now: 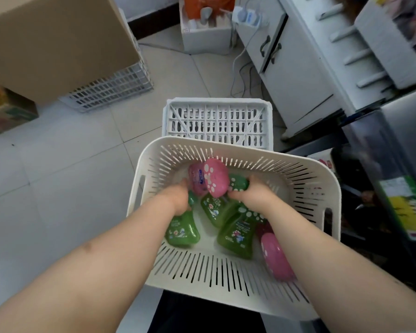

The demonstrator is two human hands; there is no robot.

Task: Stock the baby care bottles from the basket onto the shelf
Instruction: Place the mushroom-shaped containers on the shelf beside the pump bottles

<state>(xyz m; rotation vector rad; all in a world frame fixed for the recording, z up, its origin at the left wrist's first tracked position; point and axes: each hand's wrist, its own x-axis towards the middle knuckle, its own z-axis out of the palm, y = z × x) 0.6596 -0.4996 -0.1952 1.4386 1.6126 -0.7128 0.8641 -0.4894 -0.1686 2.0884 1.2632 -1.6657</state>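
A white slotted basket (305, 186) sits below me, holding several green bottles and pink ones with spotted caps. My left hand (178, 198) reaches into it and grips the top of a green bottle (183, 230) lying at the left. My right hand (253, 194) curls round the green spotted cap of another bottle (238, 182) near the far wall. A pink bottle (214, 177) stands up between the two hands, touching both. More green bottles (237, 234) lie in the middle, and a pink one (274, 255) lies under my right forearm. The dark shelf (394, 188) is at the right.
An upturned white crate (216, 121) lies on the tiled floor just beyond the basket. A big cardboard box (58, 44) sits on another crate (111, 90) at the upper left. A white cabinet (298, 80), cables and a white box of items (207, 34) stand at the back.
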